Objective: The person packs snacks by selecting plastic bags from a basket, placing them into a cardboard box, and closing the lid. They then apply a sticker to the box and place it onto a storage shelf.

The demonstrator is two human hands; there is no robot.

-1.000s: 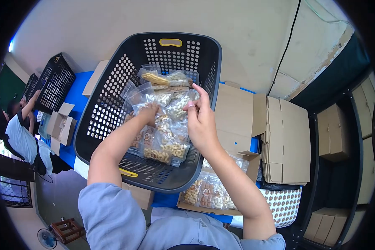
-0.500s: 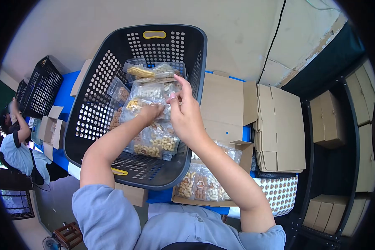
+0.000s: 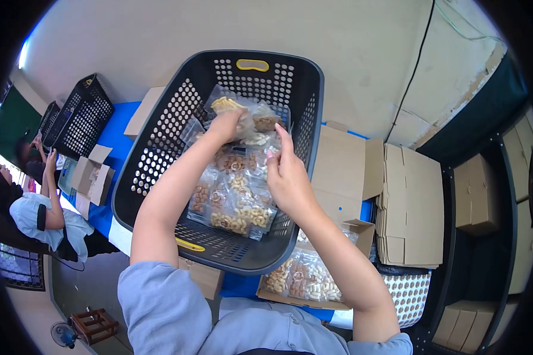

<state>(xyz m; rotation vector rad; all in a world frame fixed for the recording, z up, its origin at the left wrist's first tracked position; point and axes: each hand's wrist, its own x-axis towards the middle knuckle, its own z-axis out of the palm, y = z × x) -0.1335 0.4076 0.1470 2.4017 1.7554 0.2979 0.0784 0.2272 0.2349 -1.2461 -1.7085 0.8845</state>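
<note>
Clamps fingers of left hand [image 3: 228,125] on a packet [image 3: 224,104] far in basket [image 3: 237,264] and holds right hand [image 3: 292,182], with thumb and forefinger apart, over its right side.

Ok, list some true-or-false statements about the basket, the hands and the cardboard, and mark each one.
1. The left hand touches a bag in the basket. True.
2. The basket's handles are red. False: they are yellow.
3. The right hand makes a tight fist. False: its index finger is extended.
4. Cardboard boxes sit on the shelving at the picture's right. True.
5. The stack of flat cardboard is left of the basket. False: it is to the right.
</note>
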